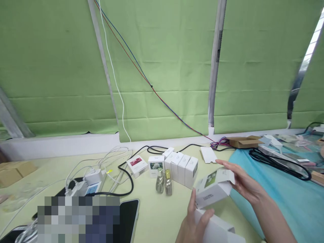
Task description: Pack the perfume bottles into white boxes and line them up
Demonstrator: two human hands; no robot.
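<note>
A white small carton with a green picture (pixel 214 187) is tilted in front of me, its right end looking unfolded. My right hand (pixel 246 185) grips that end with fingers along the top. Below it, my left hand (pixel 193 221) is closed around a second white carton (pixel 215 231), partly cut off by the bottom edge. One left finger also touches the left end of the upper carton. Just left of my hands, two small glass bottles (pixel 160 182) with green and gold (pixel 168 184) caps stand upright.
Several white cartons (pixel 184 168) stand in a row behind the bottles, beside a carton with a red picture (pixel 137 166). A flat white card (pixel 208 155) lies further back. Left are a power strip (pixel 95 184), cables and a phone (pixel 129 219). Blue cloth (pixel 263 189) covers the right side.
</note>
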